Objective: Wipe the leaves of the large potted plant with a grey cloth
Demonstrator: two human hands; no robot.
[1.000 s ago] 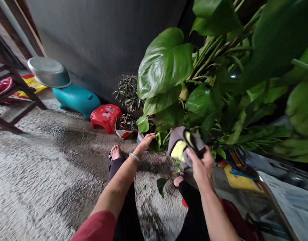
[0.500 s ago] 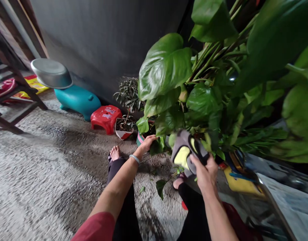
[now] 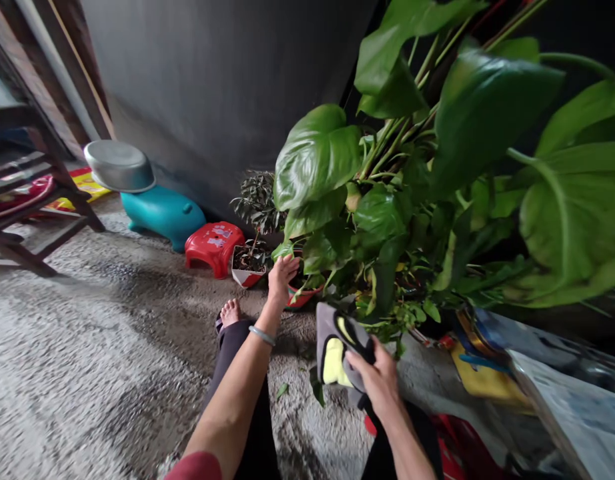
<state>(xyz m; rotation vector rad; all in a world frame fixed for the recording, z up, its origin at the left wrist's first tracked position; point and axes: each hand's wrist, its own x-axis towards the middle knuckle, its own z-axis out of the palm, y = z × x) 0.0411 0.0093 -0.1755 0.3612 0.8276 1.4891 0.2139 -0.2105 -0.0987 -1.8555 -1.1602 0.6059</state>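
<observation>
Head view: our right grip (image 3: 377, 375) is wrapped around 1 grey-and-yellow cloth (image 3: 333, 360) above the floor (image 3: 307, 427); our left grip (image 3: 280, 277), fingers loosely extended, is beside 1 red pot (image 3: 300, 301); whether it touches 1 leaf (image 3: 281, 249), we cannot tell.

Clock positions are read from the left hand (image 3: 283, 272); 12 o'clock faces the wall (image 3: 212, 87). The planter (image 3: 248, 278), with a shrub (image 3: 260, 200) in it, stands just beside the hand at 9 o'clock. Next, between 9 and 10 o'clock, is the step stool (image 3: 213, 247). Behind it, at 10 o'clock, is the animal-shaped seat (image 3: 160, 217), with the basin (image 3: 120, 165) on top. The slatted chair (image 3: 70, 183) is well apart, between 9 and 10 o'clock. The large-leaved plant (image 3: 312, 157) spans 1 to 3 o'clock. The right hand (image 3: 380, 377), at 4 o'clock, holds the cloth (image 3: 332, 360). A leaf (image 3: 282, 391) lies on the floor (image 3: 112, 367) at 6 o'clock.
</observation>
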